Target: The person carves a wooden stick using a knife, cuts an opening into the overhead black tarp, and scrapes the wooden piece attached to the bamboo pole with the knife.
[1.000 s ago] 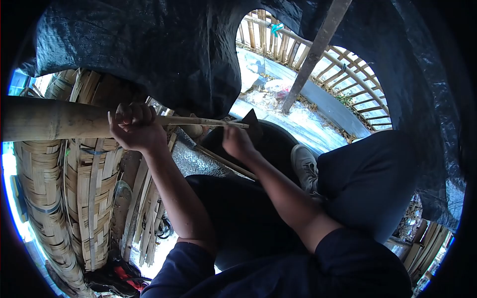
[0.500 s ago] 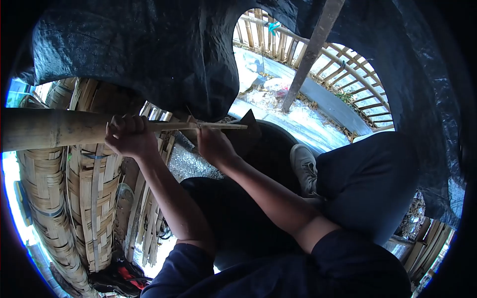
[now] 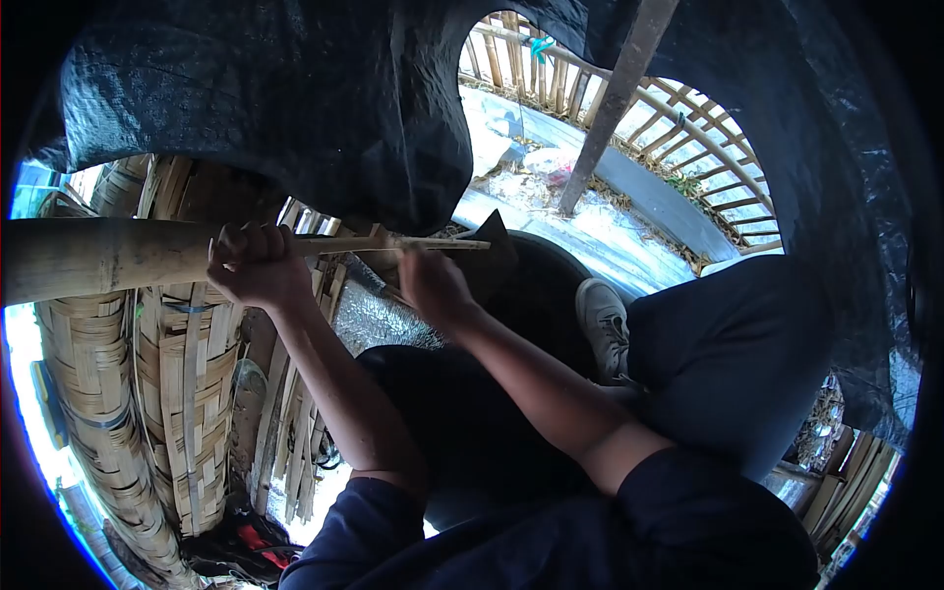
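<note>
My left hand (image 3: 258,264) is closed around the narrowed end of a thick bamboo pole (image 3: 108,259), which runs in from the left edge. Past that fist, a thin split bamboo strip (image 3: 447,244) sticks out to the right and looks forked near its tip. My right hand (image 3: 438,290) is closed just below the strip, slightly blurred. What its fingers hold is hidden; a thin brown edge shows at its lower left. A small upright piece (image 3: 379,236) crosses the strip beside it. Behind the strip's tip stands a dark pointed flat piece (image 3: 497,238).
Black plastic sheeting (image 3: 265,98) hangs across the top and right. Woven bamboo (image 3: 88,383) stands at the left. A dark round tub (image 3: 546,285) lies beyond my hands, near my shoe (image 3: 604,329). A slanted post (image 3: 615,108) crosses the opening, with a bamboo fence (image 3: 698,147) outside.
My right hand has shifted slightly right and down from the strip, with a thin brown edge now showing beside it. My left hand stays in place on the bamboo.
</note>
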`<state>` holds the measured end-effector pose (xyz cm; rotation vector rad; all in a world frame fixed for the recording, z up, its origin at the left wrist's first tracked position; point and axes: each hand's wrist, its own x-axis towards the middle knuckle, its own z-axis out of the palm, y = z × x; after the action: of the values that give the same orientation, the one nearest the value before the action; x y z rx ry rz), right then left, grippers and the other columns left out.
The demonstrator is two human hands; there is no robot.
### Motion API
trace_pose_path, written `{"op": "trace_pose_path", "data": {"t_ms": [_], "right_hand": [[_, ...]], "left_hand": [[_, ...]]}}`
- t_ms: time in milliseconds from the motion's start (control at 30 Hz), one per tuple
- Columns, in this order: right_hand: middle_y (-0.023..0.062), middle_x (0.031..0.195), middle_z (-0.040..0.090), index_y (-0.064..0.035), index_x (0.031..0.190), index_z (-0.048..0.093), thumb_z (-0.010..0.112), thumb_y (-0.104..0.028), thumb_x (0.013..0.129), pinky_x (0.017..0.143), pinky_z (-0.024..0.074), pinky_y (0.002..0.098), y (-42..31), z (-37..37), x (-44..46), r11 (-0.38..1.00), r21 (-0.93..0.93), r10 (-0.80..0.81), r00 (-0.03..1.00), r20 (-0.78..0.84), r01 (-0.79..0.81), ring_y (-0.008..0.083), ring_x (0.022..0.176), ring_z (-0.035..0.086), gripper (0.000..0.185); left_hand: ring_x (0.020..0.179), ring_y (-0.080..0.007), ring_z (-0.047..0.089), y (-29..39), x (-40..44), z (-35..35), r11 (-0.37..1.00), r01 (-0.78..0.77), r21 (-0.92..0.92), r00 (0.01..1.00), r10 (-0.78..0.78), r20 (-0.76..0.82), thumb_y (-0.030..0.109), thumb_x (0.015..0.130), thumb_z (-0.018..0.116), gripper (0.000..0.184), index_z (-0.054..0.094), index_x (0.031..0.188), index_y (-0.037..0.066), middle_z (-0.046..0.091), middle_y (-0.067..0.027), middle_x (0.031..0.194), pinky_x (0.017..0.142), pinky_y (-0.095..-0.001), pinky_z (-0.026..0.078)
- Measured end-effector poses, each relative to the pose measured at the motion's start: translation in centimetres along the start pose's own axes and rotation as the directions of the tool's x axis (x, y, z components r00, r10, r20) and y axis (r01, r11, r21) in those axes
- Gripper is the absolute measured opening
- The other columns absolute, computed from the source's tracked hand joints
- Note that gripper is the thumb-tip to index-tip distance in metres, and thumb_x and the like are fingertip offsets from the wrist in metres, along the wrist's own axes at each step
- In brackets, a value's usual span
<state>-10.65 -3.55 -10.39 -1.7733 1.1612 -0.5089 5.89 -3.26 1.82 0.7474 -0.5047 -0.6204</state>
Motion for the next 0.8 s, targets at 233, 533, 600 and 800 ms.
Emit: {"op": "trace_pose_path", "data": {"t_ms": [233, 533, 600, 800], "right_hand": [[0.0212, 0.083, 0.066, -0.0006, 0.102, 0.06, 0.041, -0.017, 0.095, 0.068, 0.0554, 0.0462, 6.8, 2.0, 0.9, 0.981, -0.184, -0.07, 0.997, -0.032, 0.063, 0.0369, 0.075, 0.067, 0.026], [0.0266, 0.076, 0.063, 0.0045, 0.097, 0.057, 0.042, -0.018, 0.096, 0.066, 0.0525, 0.0499, 8.5, 2.5, 0.3, 1.0, -0.025, -0.006, 0.993, -0.121, 0.003, 0.0409, 0.073, 0.065, 0.026], [0.0274, 0.078, 0.063, 0.0035, 0.094, 0.057, 0.043, -0.017, 0.095, 0.068, 0.0525, 0.0495, 10.3, 2.2, 1.0, 0.986, -0.121, 0.111, 0.992, -0.061, -0.118, 0.0401, 0.077, 0.065, 0.025], [0.0261, 0.084, 0.064, 0.0023, 0.09, 0.058, 0.041, -0.018, 0.095, 0.073, 0.0519, 0.0489, -3.3, -0.6, 0.2, 1.0, 0.005, 0.023, 1.0, -0.018, -0.022, 0.0404, 0.079, 0.065, 0.027]], "left_hand": [[0.043, -0.009, 0.01, -0.2, 0.4, -0.3, 0.997, -0.018, -0.068, 1.0, 0.018, 0.002, 0.031, 0.087, 0.038, 0.033, 0.03, 0.059, 0.016, 0.016, 0.0037, 0.047, 0.041, -0.0276, 0.011], [0.042, -0.0088, 0.011, -0.1, 0.7, -1.4, 0.999, -0.051, -0.017, 0.998, 0.051, -0.043, 0.031, 0.087, 0.036, 0.032, 0.032, 0.058, 0.017, 0.017, 0.004, 0.047, 0.04, -0.0276, 0.011], [0.042, -0.0089, 0.011, 0.0, 1.0, -1.3, 0.998, -0.055, -0.041, 0.996, 0.052, -0.066, 0.031, 0.087, 0.035, 0.032, 0.032, 0.058, 0.017, 0.017, 0.0039, 0.047, 0.04, -0.0275, 0.011], [0.041, -0.0086, 0.012, -0.2, 0.3, 0.8, 1.0, -0.003, 0.018, 1.0, 0.004, -0.016, 0.032, 0.088, 0.034, 0.032, 0.033, 0.059, 0.017, 0.017, 0.0041, 0.047, 0.04, -0.0272, 0.011]]}}
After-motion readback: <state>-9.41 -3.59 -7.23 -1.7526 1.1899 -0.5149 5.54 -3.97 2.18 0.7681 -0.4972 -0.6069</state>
